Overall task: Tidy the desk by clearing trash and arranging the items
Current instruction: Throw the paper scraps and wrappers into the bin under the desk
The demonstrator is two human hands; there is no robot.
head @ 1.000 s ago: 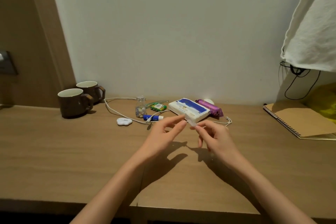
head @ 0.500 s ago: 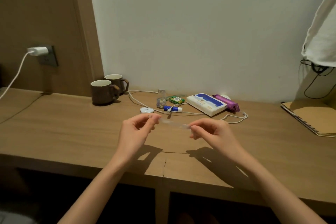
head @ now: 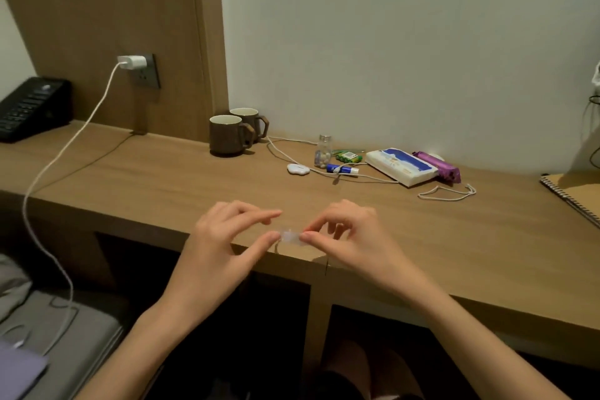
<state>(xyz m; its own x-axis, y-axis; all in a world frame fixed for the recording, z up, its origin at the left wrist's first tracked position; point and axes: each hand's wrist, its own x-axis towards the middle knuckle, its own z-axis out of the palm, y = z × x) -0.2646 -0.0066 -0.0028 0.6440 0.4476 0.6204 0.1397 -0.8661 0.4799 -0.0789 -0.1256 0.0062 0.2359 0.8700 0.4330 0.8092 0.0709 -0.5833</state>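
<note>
Hands drawn closer: my right hand (head: 350, 237) pinches the flimsy clear wrapper (head: 290, 236) by one end; left hand (head: 224, 247) loose, thumb touching it.

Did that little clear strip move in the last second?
Yes: the clear strip has come back to the desk's front edge, away from the tissue pack.

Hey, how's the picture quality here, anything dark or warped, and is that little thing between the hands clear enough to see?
Head view: dim warm light, nearly black under the desk; head view: the wide-angle lens leans the wooden wall panel; head view: the clear scrap pinched by the right hand is see-through and faint, its detail unreadable.
</note>
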